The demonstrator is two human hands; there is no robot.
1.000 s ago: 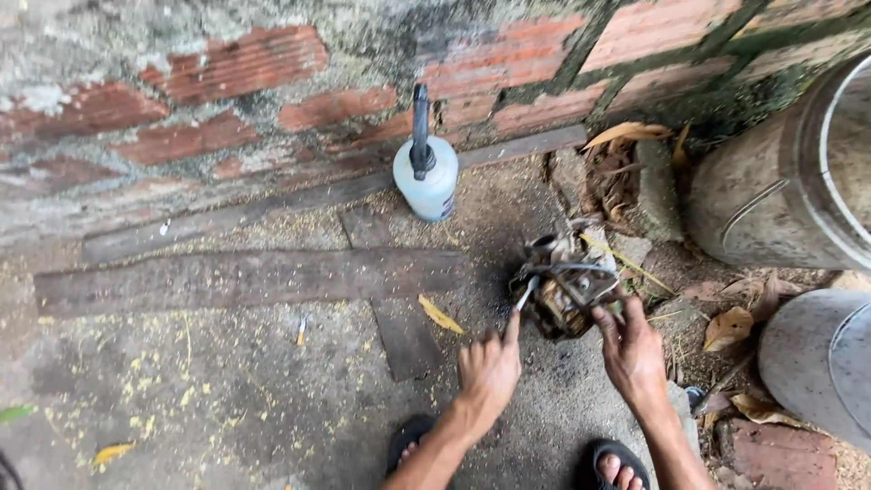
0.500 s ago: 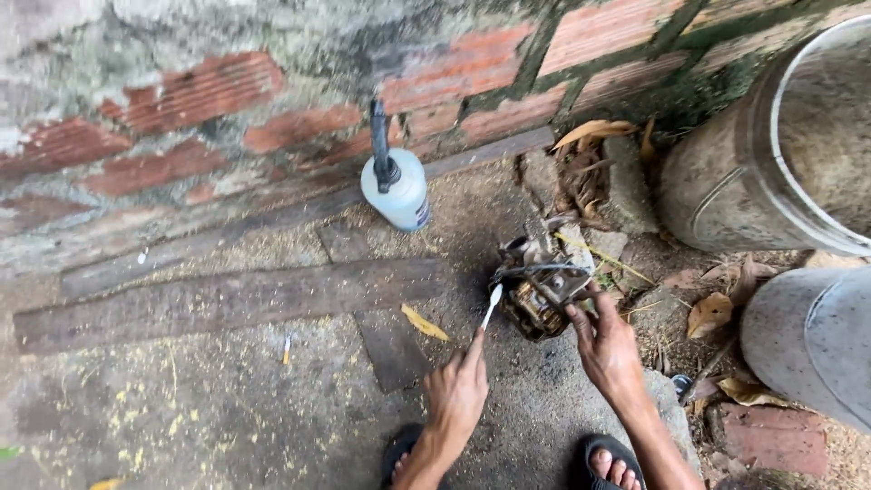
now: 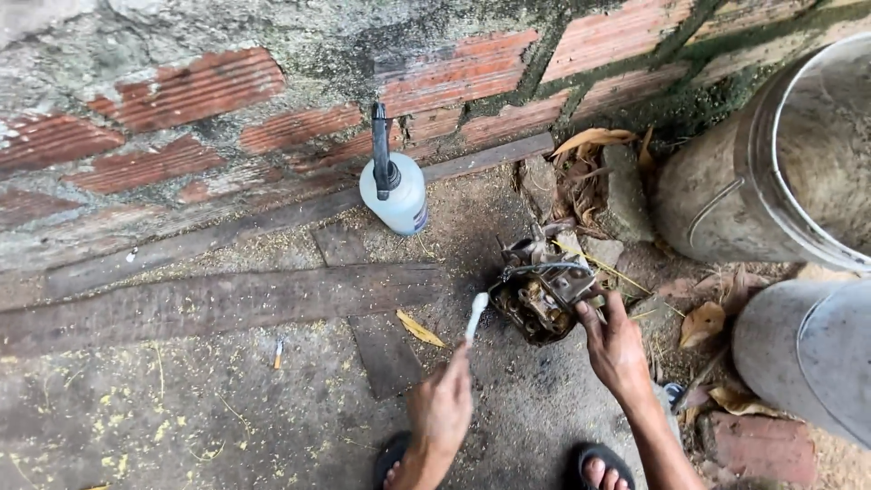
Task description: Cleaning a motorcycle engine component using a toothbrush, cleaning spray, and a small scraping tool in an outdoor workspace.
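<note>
A grimy metal engine part (image 3: 543,290) with levers and springs rests on the dirt ground close to a brick wall. My right hand (image 3: 617,347) grips its near right edge. My left hand (image 3: 442,405) holds a small white brush (image 3: 475,315) whose tip points up toward the part's left side, just short of touching it. A white spray bottle (image 3: 396,188) with a dark pump handle stands upright against the wall, behind and left of the part.
Weathered wooden planks (image 3: 227,299) lie flat in the ground on the left. A large dirty bucket (image 3: 771,172) and a grey container (image 3: 807,354) stand at the right, with dry leaves and stones (image 3: 617,195) between. My sandalled feet (image 3: 599,467) are at the bottom edge.
My left hand has pulled back from the engine part, taking the brush off it. My right hand stays on the part. The camera view drifted slightly.
</note>
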